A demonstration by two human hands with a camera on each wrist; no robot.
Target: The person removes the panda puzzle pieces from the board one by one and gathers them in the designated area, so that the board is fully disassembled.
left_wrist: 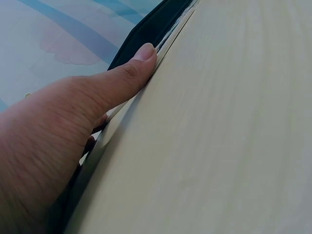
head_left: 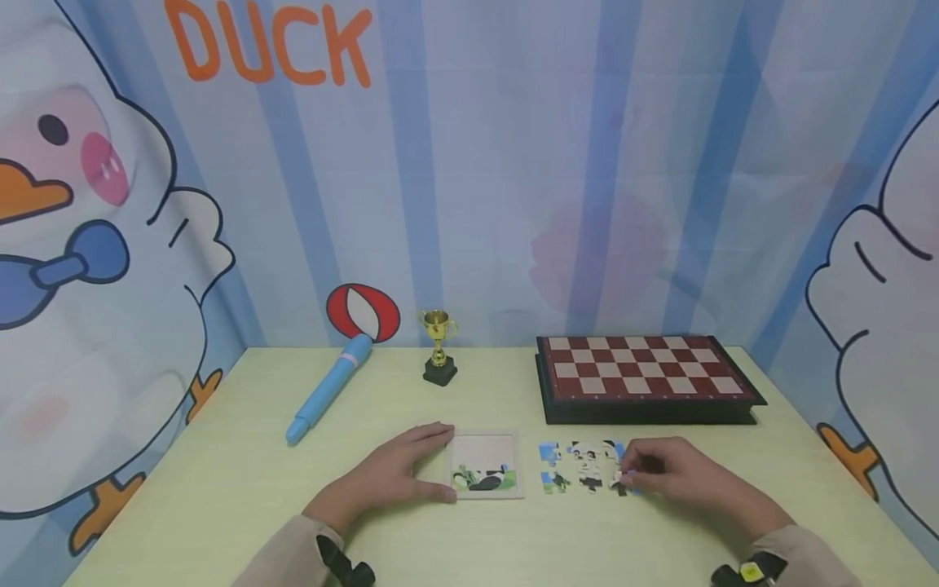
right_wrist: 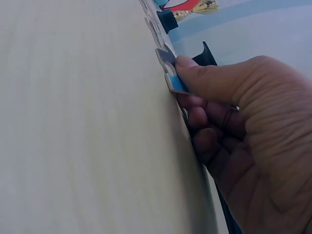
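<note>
In the head view a square puzzle tray (head_left: pixel 484 450) lies on the table, a row of joined panda-picture pieces (head_left: pixel 484 478) along its near side. My left hand (head_left: pixel 399 469) rests at the tray's left edge, thumb and fingers spread and fairly straight, which the left wrist view shows from the thumb side. My right hand (head_left: pixel 678 473) pinches a puzzle piece (right_wrist: pixel 178 84) between thumb and forefinger; it is blue and dark, with one edge tilted up close over the table. Several loose puzzle pieces (head_left: pixel 589 469) lie in columns just left of that hand.
Behind the loose pieces stands a red-and-white chequered board (head_left: pixel 645 367) on a black base. A small gold trophy (head_left: pixel 438 346) stands at the back middle. To its left lies a blue tube-shaped object (head_left: pixel 328 391). A printed curtain (head_left: pixel 499 163) hangs behind the table.
</note>
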